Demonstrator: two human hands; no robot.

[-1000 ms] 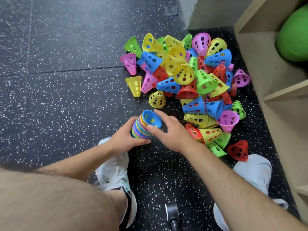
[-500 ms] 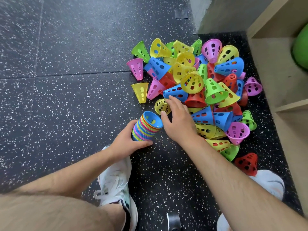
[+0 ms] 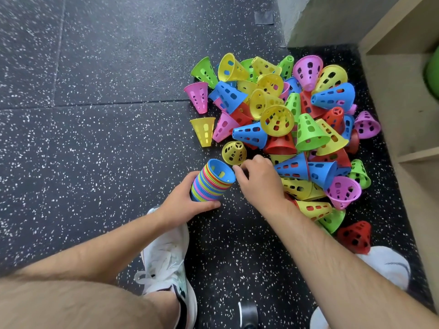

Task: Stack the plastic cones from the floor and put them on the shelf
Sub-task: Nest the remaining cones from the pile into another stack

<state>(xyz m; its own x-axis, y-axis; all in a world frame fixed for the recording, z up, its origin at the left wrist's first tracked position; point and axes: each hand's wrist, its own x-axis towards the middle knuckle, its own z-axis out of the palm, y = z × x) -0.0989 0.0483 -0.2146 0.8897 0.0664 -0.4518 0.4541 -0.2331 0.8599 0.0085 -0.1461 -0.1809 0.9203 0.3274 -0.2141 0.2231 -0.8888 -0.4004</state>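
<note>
A pile of perforated plastic cones in yellow, blue, green, pink and red lies on the speckled black floor. My left hand grips a stack of nested cones, tilted with its blue open mouth facing up and right. My right hand sits just right of the stack with its fingers curled. Its fingertips pinch the near rim of a small yellow cone that stands at the pile's near-left edge. The wooden shelf stands at the right.
My two white shoes are planted on the floor below the hands. A lone red cone lies by the right shoe. A green ball sits in the shelf. A grey wall corner rises behind the pile.
My right hand left the stack, reached out to the small yellow cone, and has now curled its fingers at that cone's near rim. The left hand keeps holding the stack.
</note>
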